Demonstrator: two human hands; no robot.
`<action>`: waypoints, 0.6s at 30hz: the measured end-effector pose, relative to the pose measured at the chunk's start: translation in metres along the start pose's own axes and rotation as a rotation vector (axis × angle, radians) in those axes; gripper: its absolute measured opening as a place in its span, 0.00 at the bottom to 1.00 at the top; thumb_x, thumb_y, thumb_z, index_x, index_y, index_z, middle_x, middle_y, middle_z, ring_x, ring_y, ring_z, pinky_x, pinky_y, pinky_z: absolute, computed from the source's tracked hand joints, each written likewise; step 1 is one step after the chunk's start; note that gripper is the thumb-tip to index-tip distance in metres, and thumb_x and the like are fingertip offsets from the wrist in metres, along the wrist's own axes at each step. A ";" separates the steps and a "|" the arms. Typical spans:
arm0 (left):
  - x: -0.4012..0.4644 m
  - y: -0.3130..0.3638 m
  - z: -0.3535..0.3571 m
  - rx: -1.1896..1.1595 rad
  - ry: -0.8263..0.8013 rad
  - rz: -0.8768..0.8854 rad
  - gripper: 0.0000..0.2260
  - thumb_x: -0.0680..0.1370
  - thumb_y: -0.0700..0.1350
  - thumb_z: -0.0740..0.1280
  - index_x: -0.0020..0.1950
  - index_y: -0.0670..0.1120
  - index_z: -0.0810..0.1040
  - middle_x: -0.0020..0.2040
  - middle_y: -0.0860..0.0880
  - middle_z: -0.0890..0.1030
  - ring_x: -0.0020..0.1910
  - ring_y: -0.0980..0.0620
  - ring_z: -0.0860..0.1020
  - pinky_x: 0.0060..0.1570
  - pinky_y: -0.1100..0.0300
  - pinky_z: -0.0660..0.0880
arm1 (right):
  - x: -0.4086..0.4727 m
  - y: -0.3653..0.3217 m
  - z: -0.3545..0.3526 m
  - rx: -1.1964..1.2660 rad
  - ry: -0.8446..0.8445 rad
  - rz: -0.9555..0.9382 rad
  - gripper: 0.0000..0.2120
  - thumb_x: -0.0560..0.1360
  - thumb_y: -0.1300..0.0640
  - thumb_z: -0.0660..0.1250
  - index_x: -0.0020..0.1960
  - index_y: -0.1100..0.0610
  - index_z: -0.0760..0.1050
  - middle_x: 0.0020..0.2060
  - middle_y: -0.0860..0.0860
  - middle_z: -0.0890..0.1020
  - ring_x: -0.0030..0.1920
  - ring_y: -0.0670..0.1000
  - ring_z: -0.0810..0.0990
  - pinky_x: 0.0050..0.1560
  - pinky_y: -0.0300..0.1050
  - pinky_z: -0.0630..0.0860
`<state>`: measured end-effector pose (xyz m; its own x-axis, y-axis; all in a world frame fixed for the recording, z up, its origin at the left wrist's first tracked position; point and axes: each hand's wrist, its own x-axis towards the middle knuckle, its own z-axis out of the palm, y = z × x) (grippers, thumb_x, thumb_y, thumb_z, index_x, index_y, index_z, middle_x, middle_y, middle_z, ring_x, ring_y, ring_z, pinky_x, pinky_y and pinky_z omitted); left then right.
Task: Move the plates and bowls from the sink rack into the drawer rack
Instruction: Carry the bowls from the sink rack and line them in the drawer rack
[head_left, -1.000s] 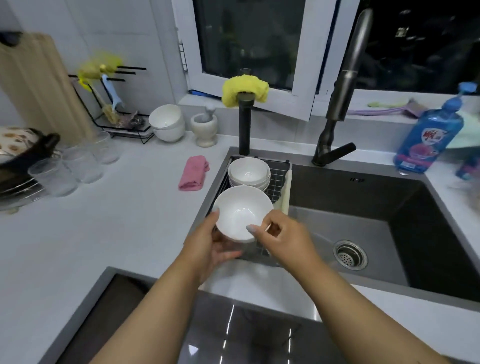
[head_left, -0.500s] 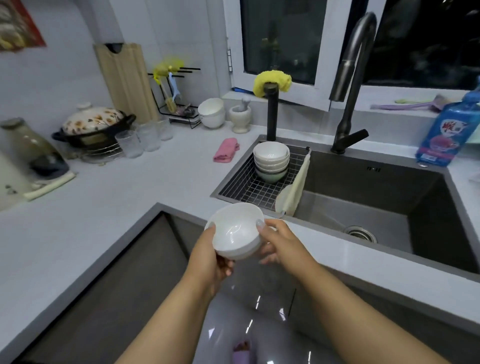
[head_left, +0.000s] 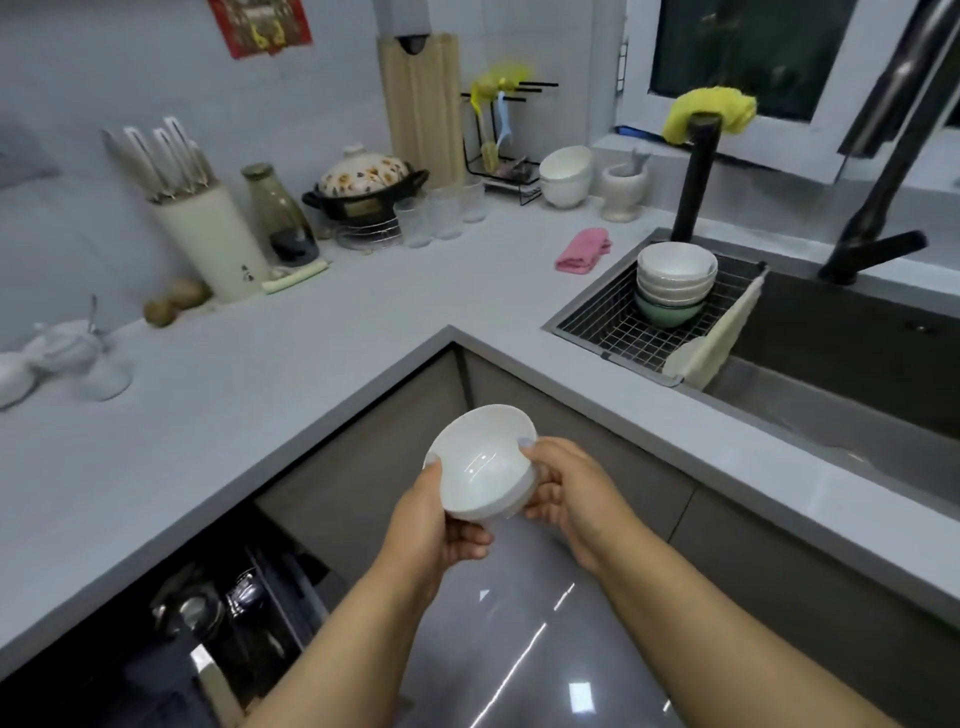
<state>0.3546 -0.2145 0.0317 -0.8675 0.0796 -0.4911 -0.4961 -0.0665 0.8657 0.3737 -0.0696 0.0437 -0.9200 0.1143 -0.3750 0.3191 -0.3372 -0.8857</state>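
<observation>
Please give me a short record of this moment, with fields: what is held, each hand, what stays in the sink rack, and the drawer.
held: white bowls, seemingly two nested
left hand: grips the bowls' left side
right hand: grips the right side, thumb on rim
sink rack: stack of bowls, white ones over a green one
drawer: open at lower left, dark, contents unclear

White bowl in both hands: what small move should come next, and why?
Probably carry the white bowl down and left toward the open drawer. Both hands, left and right, grip it clear of the sink rack.
</observation>
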 end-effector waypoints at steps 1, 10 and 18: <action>-0.004 -0.002 -0.008 0.013 0.022 -0.003 0.24 0.82 0.58 0.52 0.56 0.39 0.74 0.32 0.37 0.76 0.25 0.45 0.75 0.24 0.59 0.74 | -0.001 0.003 0.006 -0.012 0.003 0.001 0.08 0.74 0.54 0.66 0.51 0.57 0.75 0.28 0.47 0.75 0.28 0.47 0.72 0.33 0.42 0.70; -0.043 -0.019 -0.107 -0.049 0.274 0.026 0.25 0.82 0.58 0.51 0.46 0.40 0.78 0.28 0.42 0.80 0.28 0.46 0.75 0.31 0.58 0.73 | -0.012 0.036 0.093 -0.173 -0.096 0.003 0.04 0.75 0.54 0.63 0.45 0.54 0.74 0.30 0.49 0.72 0.29 0.48 0.69 0.30 0.40 0.65; -0.098 -0.069 -0.252 -0.172 0.521 -0.038 0.23 0.83 0.56 0.52 0.47 0.38 0.76 0.34 0.41 0.80 0.27 0.49 0.75 0.25 0.60 0.72 | -0.051 0.101 0.212 -0.315 -0.343 0.046 0.11 0.74 0.49 0.64 0.52 0.54 0.75 0.35 0.50 0.75 0.34 0.49 0.72 0.38 0.45 0.70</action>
<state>0.4651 -0.4686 -0.0045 -0.7304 -0.4153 -0.5423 -0.4881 -0.2380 0.8397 0.4049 -0.3073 0.0317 -0.9086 -0.2272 -0.3504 0.3658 -0.0283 -0.9303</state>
